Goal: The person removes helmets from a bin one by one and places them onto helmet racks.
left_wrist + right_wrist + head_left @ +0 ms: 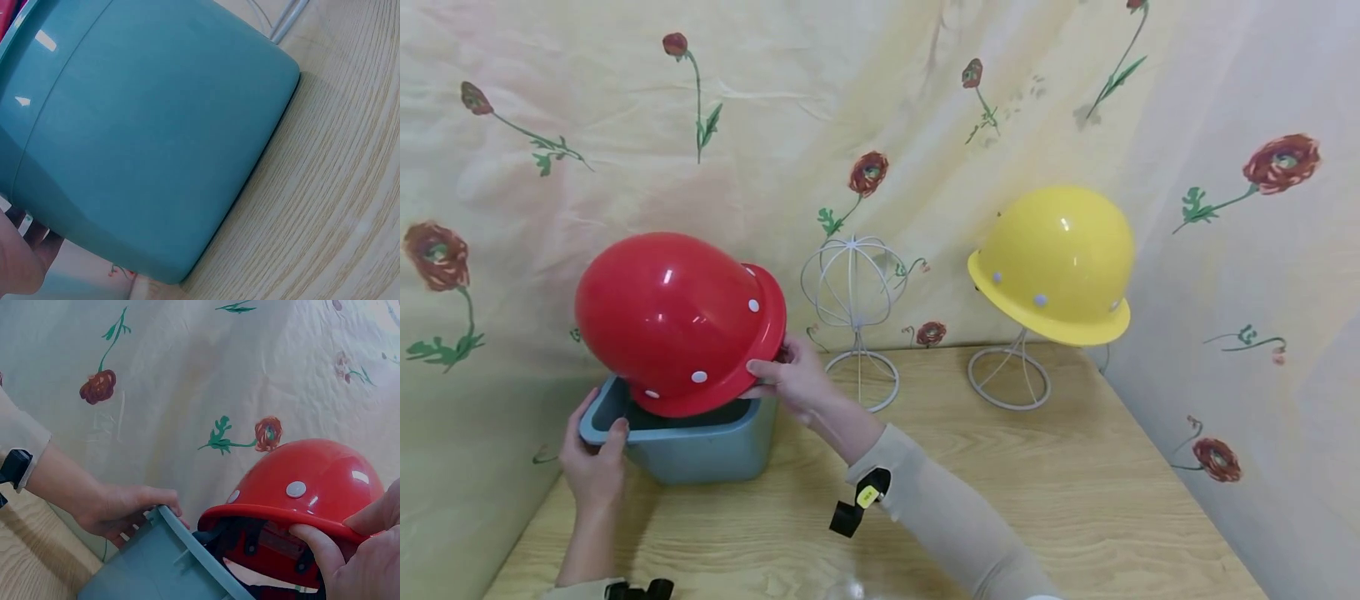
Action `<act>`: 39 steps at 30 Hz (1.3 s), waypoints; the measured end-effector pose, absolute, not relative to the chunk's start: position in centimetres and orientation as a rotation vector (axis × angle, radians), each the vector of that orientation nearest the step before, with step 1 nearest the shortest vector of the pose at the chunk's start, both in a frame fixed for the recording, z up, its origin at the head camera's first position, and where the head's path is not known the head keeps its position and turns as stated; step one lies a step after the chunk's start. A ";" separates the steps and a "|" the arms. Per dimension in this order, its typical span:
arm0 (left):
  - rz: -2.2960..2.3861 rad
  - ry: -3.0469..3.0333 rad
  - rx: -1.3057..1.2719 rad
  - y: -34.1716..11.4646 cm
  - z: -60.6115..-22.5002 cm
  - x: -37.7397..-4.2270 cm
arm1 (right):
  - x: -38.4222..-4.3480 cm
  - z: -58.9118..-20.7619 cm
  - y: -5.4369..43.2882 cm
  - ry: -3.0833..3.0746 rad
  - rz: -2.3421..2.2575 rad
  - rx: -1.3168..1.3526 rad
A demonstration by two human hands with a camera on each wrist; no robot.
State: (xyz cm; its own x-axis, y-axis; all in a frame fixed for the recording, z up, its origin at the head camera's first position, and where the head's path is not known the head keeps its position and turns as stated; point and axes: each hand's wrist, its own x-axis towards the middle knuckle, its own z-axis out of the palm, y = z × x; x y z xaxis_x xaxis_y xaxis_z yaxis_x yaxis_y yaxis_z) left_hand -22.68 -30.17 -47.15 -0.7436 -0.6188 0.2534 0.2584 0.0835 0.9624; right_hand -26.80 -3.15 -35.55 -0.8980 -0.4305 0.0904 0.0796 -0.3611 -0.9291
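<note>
My right hand (797, 379) pinches the brim of a red hard hat (662, 308), thumb on one side and fingers on the other. The hat is tilted over the mouth of a blue-grey plastic bin (715, 454), partly within its rim. In the right wrist view, dark straps (250, 544) show under the hat's shell. My left hand (597, 467) grips the bin's rim at its left corner. Seen from the left wrist, the bin's side wall (156, 137) fills most of the view and its base is on the table. What lies deeper in the bin is hidden.
A bare white wire stand (853, 283) is behind and right of the bin. Farther right, a yellow hard hat (1060, 258) sits tilted on another wire stand (1011, 404). Flowered cloth (760, 100) hangs behind the wooden table (1000, 467).
</note>
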 end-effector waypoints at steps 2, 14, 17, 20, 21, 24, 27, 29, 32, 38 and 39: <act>-1.721 -1.719 0.351 -30.2 -47.2 -22.7 | -26.7 -35.6 -3.3 1.518 -2.316 -0.461; -1.652 -1.793 0.359 -30.0 -47.1 -22.9 | -26.7 -34.9 -3.5 1.354 -2.334 -0.440; -1.638 -1.801 0.353 -30.0 -47.0 -22.9 | -26.7 -34.8 -3.4 1.344 -2.338 -0.449; -1.652 -1.797 0.363 -30.1 -46.9 -22.8 | -26.8 -34.6 -3.3 1.332 -2.338 -0.454; -1.661 -1.793 0.370 -30.1 -46.9 -22.7 | -26.8 -34.6 -3.3 1.326 -2.337 -0.456; -1.675 -1.789 0.377 -30.2 -47.0 -22.6 | -26.8 -34.4 -3.3 1.315 -2.337 -0.458; -1.690 -1.767 0.364 -30.2 -47.0 -22.7 | -26.8 -34.1 -3.2 1.304 -2.339 -0.482; -1.692 -1.758 0.355 -30.2 -47.0 -22.8 | -26.8 -33.9 -3.2 1.298 -2.342 -0.495; -1.685 -1.762 0.353 -30.3 -47.0 -22.8 | -26.8 -33.5 -3.1 1.298 -2.345 -0.502; -1.679 -1.747 0.359 -30.3 -47.1 -22.7 | -26.6 -32.9 -2.7 1.321 -2.340 -0.528; -1.681 -1.744 0.362 -30.3 -47.1 -22.7 | -26.6 -32.8 -2.7 1.320 -2.341 -0.533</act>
